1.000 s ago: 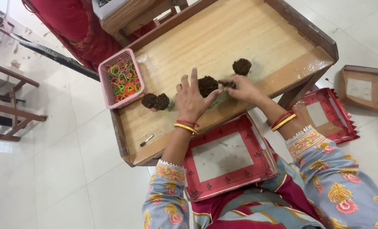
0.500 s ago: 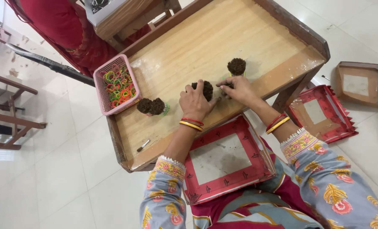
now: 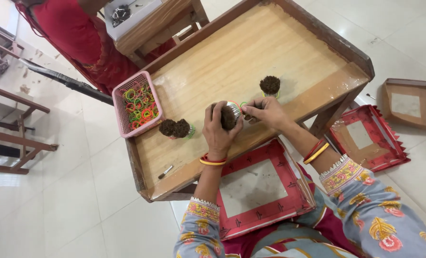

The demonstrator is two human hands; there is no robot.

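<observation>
Left hand (image 3: 218, 135) wrapped around a dark bundle (image 3: 229, 116) at the near middle of the wooden surface (image 3: 251, 57); right hand (image 3: 265, 111) just beside it, fingers pinched on a green band (image 3: 242, 104) at the bundle's end. Second bundle (image 3: 270, 85) standing farther right, two more (image 3: 175, 128) to the left beside a pink basket (image 3: 124, 125) of coloured bands. Red tray (image 3: 256, 188) on the lap.

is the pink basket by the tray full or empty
Partly full. The pink basket holds a loose heap of coloured rubber bands across its bottom, with the mesh walls showing above them.
</observation>
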